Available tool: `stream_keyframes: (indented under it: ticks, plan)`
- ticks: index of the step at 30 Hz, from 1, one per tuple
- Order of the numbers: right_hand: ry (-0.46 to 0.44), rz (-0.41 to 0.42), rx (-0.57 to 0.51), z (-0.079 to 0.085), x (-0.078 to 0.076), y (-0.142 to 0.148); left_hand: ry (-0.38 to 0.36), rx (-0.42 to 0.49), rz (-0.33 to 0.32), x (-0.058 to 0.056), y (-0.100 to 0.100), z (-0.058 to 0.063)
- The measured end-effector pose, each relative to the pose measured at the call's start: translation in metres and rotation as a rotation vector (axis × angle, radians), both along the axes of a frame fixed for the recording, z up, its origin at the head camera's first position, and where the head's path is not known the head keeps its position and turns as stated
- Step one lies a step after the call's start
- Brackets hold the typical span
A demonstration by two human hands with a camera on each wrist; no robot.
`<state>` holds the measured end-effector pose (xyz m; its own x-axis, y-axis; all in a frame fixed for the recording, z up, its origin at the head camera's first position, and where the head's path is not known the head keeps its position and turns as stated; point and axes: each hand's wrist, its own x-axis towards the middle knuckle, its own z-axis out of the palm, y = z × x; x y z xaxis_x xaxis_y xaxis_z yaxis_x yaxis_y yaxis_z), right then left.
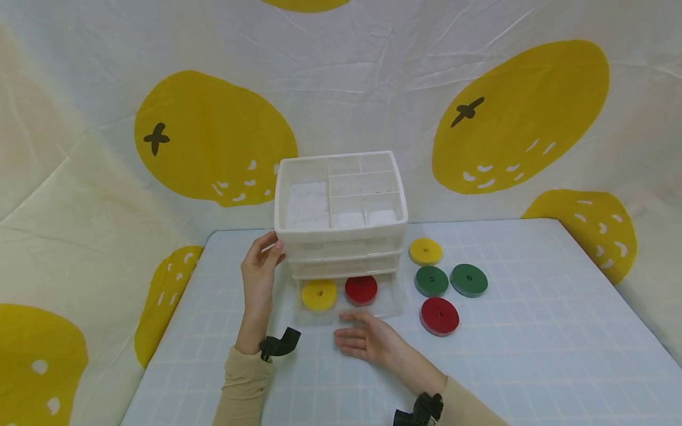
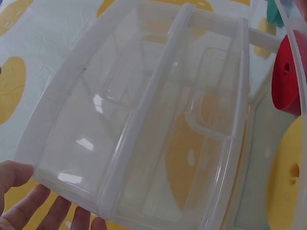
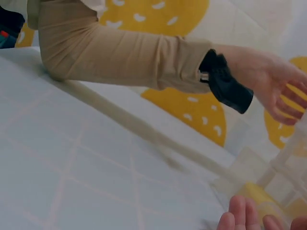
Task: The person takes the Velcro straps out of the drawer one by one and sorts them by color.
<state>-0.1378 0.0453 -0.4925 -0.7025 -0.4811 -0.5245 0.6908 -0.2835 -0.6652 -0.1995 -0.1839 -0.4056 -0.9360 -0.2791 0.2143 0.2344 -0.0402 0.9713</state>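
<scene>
A white drawer unit (image 1: 341, 234) with a divided top tray stands at the table's back. Its clear bottom drawer (image 1: 347, 319) is pulled out, holding a yellow disc (image 1: 319, 294) and a red disc (image 1: 362, 290), each with a small centre hole. My left hand (image 1: 259, 266) rests against the unit's left side; in the left wrist view its thumb touches the frame's front corner and the fingers spread along the side. Just in front of the pulled-out drawer, my right hand (image 1: 373, 342) holds nothing, its fingers extended and slightly bent. Only its fingertips (image 3: 238, 211) show in the right wrist view.
Right of the unit lie a yellow disc (image 1: 425, 251), two green discs (image 1: 432, 281) (image 1: 469, 280) and another red disc (image 1: 439, 316). A pale blue checked cloth covers the table (image 1: 533, 349). Behind it hangs a fruit-patterned curtain (image 1: 362, 89).
</scene>
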Motion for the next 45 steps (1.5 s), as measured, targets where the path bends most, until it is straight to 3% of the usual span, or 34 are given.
stream_keyframes:
  ticks: [20,31,38,45]
  plan:
    - [-0.030,0.088,-0.049,0.000,0.027,0.010,0.008,0.008,-0.002,0.000,-0.001,0.000]
    - [-0.022,0.132,-0.064,-0.001,0.034,0.011,0.002,0.002,0.009,-0.001,0.000,-0.001]
    - [0.055,0.191,-0.032,0.000,0.034,0.015,0.003,-0.002,0.008,0.000,0.000,0.000]
    - [0.223,0.274,0.128,0.011,0.033,0.021,-0.004,0.001,0.005,-0.001,0.000,-0.001]
